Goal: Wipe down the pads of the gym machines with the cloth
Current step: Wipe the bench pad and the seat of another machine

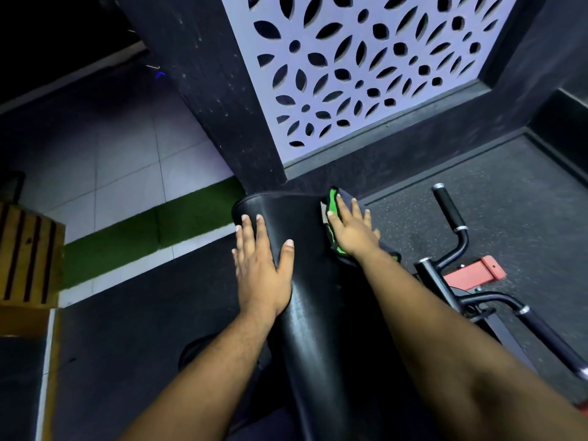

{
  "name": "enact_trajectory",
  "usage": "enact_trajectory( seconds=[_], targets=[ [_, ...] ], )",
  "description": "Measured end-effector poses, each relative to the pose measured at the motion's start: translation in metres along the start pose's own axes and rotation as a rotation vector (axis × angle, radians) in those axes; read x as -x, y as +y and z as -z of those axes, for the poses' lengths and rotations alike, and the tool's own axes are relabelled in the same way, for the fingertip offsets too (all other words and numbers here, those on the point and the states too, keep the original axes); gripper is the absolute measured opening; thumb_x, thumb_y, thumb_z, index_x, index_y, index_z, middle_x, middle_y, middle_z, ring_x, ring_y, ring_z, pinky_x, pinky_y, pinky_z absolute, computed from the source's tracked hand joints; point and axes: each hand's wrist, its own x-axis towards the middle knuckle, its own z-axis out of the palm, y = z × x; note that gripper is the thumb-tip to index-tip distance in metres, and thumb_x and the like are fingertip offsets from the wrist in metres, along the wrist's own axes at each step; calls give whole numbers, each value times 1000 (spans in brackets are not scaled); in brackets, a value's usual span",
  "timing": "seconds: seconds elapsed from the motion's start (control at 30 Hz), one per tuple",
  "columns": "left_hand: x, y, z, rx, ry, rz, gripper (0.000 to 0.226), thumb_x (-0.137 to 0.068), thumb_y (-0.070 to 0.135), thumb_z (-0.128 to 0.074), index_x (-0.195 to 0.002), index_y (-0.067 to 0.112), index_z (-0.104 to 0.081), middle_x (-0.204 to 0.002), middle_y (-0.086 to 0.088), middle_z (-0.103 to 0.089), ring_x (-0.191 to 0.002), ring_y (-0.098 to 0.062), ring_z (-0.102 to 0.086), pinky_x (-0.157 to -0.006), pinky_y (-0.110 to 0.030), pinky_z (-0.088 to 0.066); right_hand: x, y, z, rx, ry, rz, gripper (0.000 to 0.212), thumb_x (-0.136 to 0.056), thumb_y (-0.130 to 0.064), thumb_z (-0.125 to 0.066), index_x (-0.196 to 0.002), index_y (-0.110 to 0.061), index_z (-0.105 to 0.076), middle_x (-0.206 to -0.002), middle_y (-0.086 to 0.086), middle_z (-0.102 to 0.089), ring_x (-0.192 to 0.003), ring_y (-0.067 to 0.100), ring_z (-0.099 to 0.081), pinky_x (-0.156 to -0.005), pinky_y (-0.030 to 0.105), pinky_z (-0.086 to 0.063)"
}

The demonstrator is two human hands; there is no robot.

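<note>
A long black pad [318, 281] of a gym machine runs up the middle of the view, its rounded far end near the foot of a dark pillar [216, 90]. No container shows in the picture.

The cloth [334, 214], dark with bright green parts, lies on the right side of the pad near its far end. The right hand [353, 230] lies flat on top of the cloth, fingers straight and spread, pressing it against the pad; green edges show beside the fingers and under the wrist. The left hand [261, 265] rests flat on the left side of the pad, fingers straight and pointing away, thumb spread across the pad's top. The two hands are apart, one on each side of the pad, and both forearms reach forward from the bottom of the view.

To the right stand black handlebars [451, 218] with a red frame part [474, 272] behind them on speckled dark flooring. Behind is a white screen [366, 65] with leaf-shaped cut-outs. A green strip [152, 237] crosses the floor at left, beside a wooden box [28, 253].
</note>
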Motion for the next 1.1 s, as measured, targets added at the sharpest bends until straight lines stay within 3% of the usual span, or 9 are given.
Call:
enact_trajectory(
  seconds=[0.2,0.33,0.4,0.53,0.63,0.73,0.87,1.0,1.1],
  targets=[
    [-2,-1,1,8,0,-2,83,-93,71,-23,-163,29,-7,-171,9,11,-156,-9,13,-128,-47,-3,59,33,-13,31,50,290,54,-100,-65,-31,-154,-56,-24,-170,-12,-15,-156,18,-15,-123,49,-17],
    [1,-1,1,17,-7,0,84,-92,74,-21,-163,31,-6,-170,11,11,-156,-8,13,-128,-47,-4,20,32,3,46,-8,13,61,-100,-70,-30,-156,-56,-11,-171,-14,2,-158,23,0,-121,64,-6],
    [-1,-1,0,14,-3,2,85,-92,75,-20,-163,30,-7,-171,10,11,-156,-8,13,-128,-47,-3,10,-3,-1,9,-6,8,58,-102,-66,-29,-157,-56,-10,-171,-11,3,-158,27,-1,-121,63,-6],
    [-2,-5,0,27,-3,-14,88,-91,79,-17,-163,28,-6,-170,9,12,-155,-7,15,-128,-46,-1,65,-19,-14,-47,-5,354,47,-106,-57,-26,-152,-62,-20,-170,-17,-6,-157,16,-7,-123,50,-11],
    [-3,-7,0,25,-8,-7,89,-91,80,-15,-163,29,-6,-170,10,13,-155,-6,16,-128,-45,0,98,29,-11,36,-45,480,52,-98,-68,-16,-150,-68,-7,-169,-23,-2,-157,11,-5,-123,53,-12],
    [-1,-5,0,23,-9,-7,88,-91,81,-15,-163,30,-6,-170,10,13,-155,-7,16,-128,-43,1,55,31,-6,154,-41,294,54,-103,-64,-24,-152,-65,0,-169,-19,7,-158,19,2,-121,65,1],
    [-1,-5,-1,22,-2,-6,87,-91,79,-17,-162,30,-6,-170,10,12,-156,-8,14,-128,-45,0,24,-34,-10,38,2,156,57,-105,-55,-31,-157,-56,-7,-171,-11,5,-158,24,3,-120,62,-8],
    [-2,-6,0,21,-7,-6,87,-91,79,-17,-163,29,-6,-170,10,13,-155,-7,15,-128,-44,0,101,1,-16,5,-18,469,56,-98,-65,-21,-153,-63,-12,-169,-21,-3,-157,11,-4,-118,48,-16],
    [-1,-6,0,21,-7,3,88,-91,79,-17,-163,29,-7,-170,10,12,-155,-7,15,-128,-41,1,101,40,-9,105,-40,474,56,-96,-68,-18,-151,-66,-5,-169,-23,-1,-157,11,-3,-121,55,-14]
  ],
)
